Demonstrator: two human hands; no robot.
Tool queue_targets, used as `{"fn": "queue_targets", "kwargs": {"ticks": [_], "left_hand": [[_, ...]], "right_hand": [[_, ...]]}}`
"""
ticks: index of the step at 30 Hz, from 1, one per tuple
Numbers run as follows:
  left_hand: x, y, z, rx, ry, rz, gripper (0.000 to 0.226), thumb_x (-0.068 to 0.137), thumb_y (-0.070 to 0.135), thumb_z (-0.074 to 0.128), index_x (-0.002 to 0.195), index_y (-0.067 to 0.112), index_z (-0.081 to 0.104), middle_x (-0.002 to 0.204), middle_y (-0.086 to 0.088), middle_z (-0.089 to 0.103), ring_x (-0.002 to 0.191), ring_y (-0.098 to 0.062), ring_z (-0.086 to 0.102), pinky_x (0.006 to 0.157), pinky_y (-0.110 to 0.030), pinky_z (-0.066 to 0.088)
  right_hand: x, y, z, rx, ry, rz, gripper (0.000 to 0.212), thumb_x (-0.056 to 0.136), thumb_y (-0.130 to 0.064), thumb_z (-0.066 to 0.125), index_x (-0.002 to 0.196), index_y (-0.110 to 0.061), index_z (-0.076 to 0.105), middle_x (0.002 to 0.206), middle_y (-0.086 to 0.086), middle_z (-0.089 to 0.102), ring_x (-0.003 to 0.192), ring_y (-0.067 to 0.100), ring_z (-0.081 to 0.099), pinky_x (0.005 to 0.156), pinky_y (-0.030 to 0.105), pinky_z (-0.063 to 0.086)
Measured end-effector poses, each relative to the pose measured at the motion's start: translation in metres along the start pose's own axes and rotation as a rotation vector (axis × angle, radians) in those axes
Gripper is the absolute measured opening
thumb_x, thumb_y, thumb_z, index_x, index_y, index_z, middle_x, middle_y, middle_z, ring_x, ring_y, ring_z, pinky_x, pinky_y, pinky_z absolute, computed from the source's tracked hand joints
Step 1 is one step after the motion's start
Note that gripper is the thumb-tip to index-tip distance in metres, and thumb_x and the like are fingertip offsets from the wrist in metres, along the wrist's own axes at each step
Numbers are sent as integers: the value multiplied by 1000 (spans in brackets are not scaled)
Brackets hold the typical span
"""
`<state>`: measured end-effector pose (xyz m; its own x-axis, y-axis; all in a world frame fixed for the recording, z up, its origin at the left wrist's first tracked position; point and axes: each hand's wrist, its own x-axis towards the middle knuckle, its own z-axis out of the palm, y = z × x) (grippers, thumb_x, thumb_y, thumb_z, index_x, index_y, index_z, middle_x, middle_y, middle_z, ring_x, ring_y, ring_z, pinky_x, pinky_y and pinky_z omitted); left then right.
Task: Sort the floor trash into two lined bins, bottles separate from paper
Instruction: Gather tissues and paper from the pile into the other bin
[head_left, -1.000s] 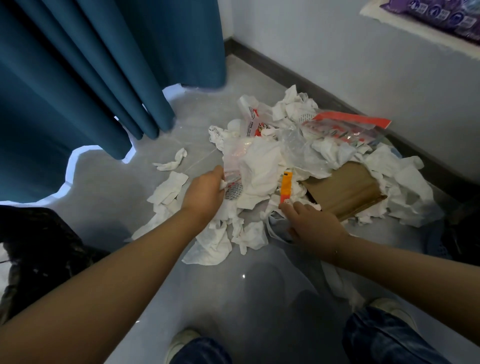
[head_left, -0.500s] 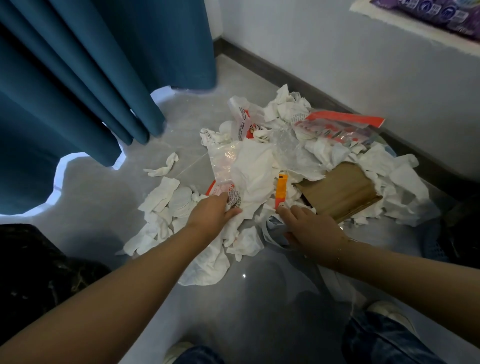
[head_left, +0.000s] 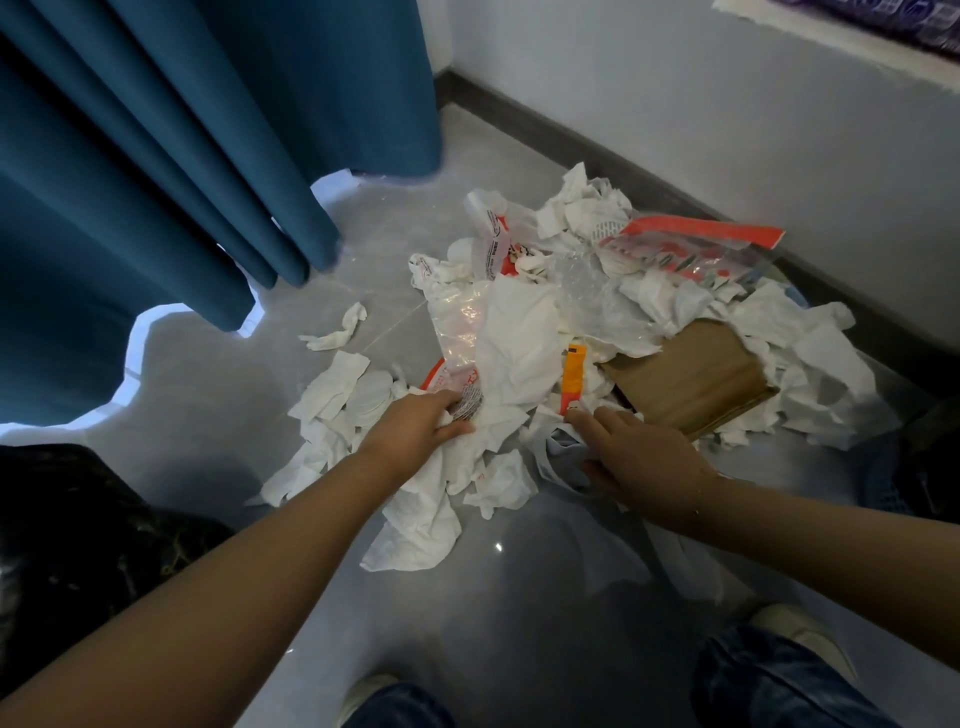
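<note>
Head view: a heap of floor trash lies on the grey floor near the wall, beside a blue curtain. Mostly crumpled white tissue, with a clear plastic wrapper, a red-edged plastic bag, an orange sachet and a brown paper bag. No bottle can be made out in the heap. A black bin liner shows at the left edge; something dark sits at the far right edge, too cut off to identify.

Left hand is at the near edge of the heap, fingers curled into white tissue and gripping it. Right hand presses down on a pale grey-white sheet beside the sachet; fingers look fairly straight, no clear grasp.

Step in hand, by judgement: gathering paper from the near edge. Next move calls for lifting the tissue free of the plastic wrapper it overlaps, then carrying it to the paper bin.
</note>
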<state>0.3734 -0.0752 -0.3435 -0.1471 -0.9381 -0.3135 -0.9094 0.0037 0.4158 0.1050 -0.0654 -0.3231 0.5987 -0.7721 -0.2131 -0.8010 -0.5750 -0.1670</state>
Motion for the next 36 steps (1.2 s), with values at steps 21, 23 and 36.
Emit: {"fn": "queue_targets", "kwargs": {"ticks": [21, 23, 36], "left_hand": [[-103, 31, -78, -442, 499, -255, 16, 93, 16, 54, 89, 4, 63, 87, -3, 62, 78, -14, 55, 68, -21, 40], [-136, 32, -89, -561, 579, -317, 12, 93, 17, 53, 87, 13, 63, 86, -1, 65, 74, -6, 58, 67, -19, 45], [-314, -9, -142, -772, 1379, -596, 12, 96, 30, 49, 102, 24, 57, 95, 8, 65, 88, -3, 61, 74, -21, 46]], "right_hand": [[28, -36, -96, 1023, -124, 184, 32, 84, -27, 67, 115, -21, 59, 107, -3, 67, 97, 13, 63, 90, 39, 51], [28, -56, -113, 1071, -149, 139, 30, 84, -29, 67, 114, -28, 61, 106, -10, 68, 96, 10, 64, 85, 31, 52], [49, -236, -211, 1176, -181, -249, 32, 86, -20, 66, 117, -26, 61, 106, -9, 71, 93, 5, 68, 81, 22, 55]]}}
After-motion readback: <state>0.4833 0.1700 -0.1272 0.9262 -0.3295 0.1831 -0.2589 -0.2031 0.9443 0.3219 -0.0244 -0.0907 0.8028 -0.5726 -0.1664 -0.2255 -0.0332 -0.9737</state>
